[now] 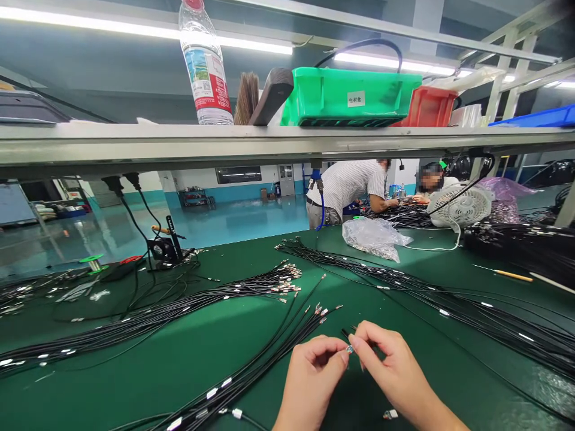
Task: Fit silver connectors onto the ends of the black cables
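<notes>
My left hand (312,374) and my right hand (390,365) meet low in the middle over the green table (188,353). Both pinch a small silver connector (350,348) at the end of a thin black cable (345,333). Fingers of both hands are curled closed around it. Just left of my hands lies a bundle of black cables with metal tips (269,353). A loose small connector (390,413) sits on the mat under my right wrist.
More black cable bundles run across the left (179,305) and right (449,299). A plastic bag of parts (372,236), a white fan (460,206) and a screwdriver (507,274) lie farther back. Two people work at the far end. A shelf overhead carries a bottle (204,66) and green bin (350,96).
</notes>
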`<state>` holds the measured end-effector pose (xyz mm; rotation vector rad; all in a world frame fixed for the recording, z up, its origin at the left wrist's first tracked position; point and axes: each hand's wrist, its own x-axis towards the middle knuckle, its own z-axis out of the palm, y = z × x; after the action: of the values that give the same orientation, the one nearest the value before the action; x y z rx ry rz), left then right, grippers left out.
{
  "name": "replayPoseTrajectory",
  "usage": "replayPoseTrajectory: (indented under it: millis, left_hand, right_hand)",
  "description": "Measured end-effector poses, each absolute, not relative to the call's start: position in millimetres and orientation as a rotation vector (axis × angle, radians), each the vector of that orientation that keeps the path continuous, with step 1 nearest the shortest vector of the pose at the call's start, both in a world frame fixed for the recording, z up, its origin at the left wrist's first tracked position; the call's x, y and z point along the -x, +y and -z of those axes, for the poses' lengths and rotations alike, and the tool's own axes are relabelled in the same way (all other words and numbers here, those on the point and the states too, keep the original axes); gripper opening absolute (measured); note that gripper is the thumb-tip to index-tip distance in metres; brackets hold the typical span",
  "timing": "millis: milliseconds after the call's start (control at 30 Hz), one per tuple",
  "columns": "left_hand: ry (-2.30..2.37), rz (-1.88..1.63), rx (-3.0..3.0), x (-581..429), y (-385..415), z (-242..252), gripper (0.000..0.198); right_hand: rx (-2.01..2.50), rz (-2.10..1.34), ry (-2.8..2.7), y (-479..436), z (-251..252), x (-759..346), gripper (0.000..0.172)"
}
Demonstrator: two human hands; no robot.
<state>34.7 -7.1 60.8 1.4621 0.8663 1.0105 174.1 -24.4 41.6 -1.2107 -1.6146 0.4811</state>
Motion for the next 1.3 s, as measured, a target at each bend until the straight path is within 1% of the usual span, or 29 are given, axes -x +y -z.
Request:
replayPoseTrajectory:
  millis: [167, 400, 667, 767, 1000, 1300]
  left_hand:
    - [0.852, -1.001, -1.379, -34.5, -7.5, -57.0, 0.017]
    - [0.832, -0.969, -1.201, -34.4, -6.7, -51.7, 0.015]
    - [0.806, -0.962, -1.187, -33.8, -8.7, -52.6, 0.017]
    - [0.787, -0.966, -1.205, -33.2, -8.8, -54.0, 0.02]
    - [0.793, -1.014, -1.257, -34.4, -8.2, -53.4, 0.023]
    - [0.737, -1.007, -1.164, -34.7, -7.5, -44.9, 0.022]
  right_hand:
    - [1.226, -0.564, -1.573, -26.5, -45.6, -172.9, 0.036]
    - [1.159, -0.803, -1.483, -25.0, -41.8, -172.8, 0.037]
    - [1.146, -0.874, -1.451, -25.2, -41.7, -172.2, 0.037]
    - [1.144, -0.841, -1.471, -25.9, -41.6, -172.2, 0.037]
    - [1.179, -0.602, -1.58, -25.5, -36.5, -173.3, 0.035]
    - [1.184, -0.553, -1.604, -24.4, -35.7, -172.5, 0.034]
